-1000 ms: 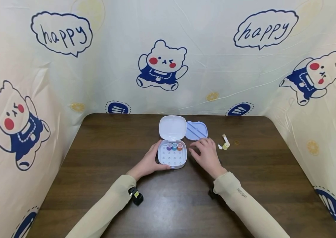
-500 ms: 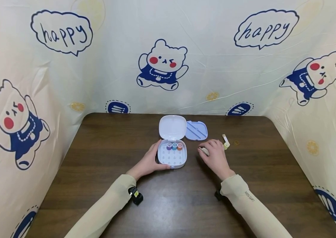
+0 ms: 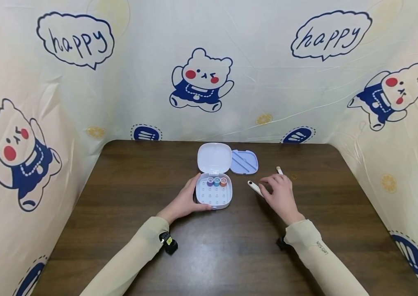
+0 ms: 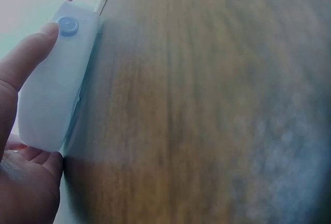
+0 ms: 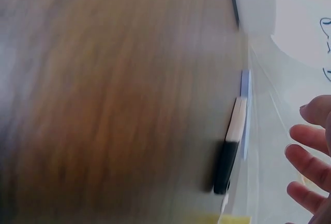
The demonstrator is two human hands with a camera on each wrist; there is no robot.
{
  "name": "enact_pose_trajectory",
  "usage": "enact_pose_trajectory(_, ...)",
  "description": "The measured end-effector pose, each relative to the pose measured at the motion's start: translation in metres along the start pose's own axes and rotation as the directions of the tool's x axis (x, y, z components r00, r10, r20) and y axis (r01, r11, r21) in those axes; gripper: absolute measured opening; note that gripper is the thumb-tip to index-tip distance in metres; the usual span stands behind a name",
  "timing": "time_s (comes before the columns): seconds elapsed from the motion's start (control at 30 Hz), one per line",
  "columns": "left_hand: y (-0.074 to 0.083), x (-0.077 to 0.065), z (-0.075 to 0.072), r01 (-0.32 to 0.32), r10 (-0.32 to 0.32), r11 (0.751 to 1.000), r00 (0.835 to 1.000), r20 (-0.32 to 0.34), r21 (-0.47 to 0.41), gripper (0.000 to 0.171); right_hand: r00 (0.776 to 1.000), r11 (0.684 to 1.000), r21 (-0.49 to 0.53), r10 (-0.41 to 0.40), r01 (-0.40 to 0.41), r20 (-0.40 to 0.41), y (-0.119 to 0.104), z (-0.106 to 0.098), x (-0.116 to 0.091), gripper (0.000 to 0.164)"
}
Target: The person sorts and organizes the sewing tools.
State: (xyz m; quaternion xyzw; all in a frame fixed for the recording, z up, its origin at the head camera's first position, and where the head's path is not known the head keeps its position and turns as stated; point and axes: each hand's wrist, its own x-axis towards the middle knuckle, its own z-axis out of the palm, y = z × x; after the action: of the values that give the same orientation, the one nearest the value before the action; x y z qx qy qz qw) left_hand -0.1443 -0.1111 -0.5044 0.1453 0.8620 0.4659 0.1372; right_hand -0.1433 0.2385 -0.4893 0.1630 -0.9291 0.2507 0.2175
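Observation:
My left hand [image 3: 184, 201] grips a small white hinged case [image 3: 214, 199], thumb along its front edge and fingers round its left side. In the left wrist view the thumb lies by a round blue front latch [image 4: 68, 26]. The case's lid [image 3: 214, 158] stands open. Purple [image 3: 210, 181], blue [image 3: 217, 181] and orange [image 3: 223, 181] bobbins sit in its back row, among small pegs. My right hand [image 3: 280, 197] hovers over the table with loosely bent, spread fingers, nothing between them. Beside its thumb lies a slim white stick [image 3: 255, 188], black at one end in the right wrist view.
A lavender tray [image 3: 244, 162] with diagonal bars lies behind, right of the lid. Past my right fingers shows the tip of a small white piece [image 3: 279, 169]; a yellow item [image 5: 235, 219] shows in the right wrist view. A patterned curtain [image 3: 260, 82] borders the table.
My right hand has moved right, away from the case, uncovering the white stick and covering the yellow item in the head view. My left hand and the case have stayed put.

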Motion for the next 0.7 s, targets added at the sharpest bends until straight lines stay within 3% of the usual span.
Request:
enact_pose_trajectory(0.33,-0.001,0.0,0.001,-0.006,0.006,1.0,1.0,-0.006,0.004,0.129,0.999,0.999,-0.023,0.031,-0.032,-0.029,0.017,-0.01,-0.005,0.015)
enact_pose_trajectory(0.7,0.0,0.0,0.0,-0.004,0.004,1.0,1.0,-0.005,0.005,0.129,0.989,0.991,0.021,0.135,-0.133,-0.063,0.034,-0.017,-0.009,0.022)
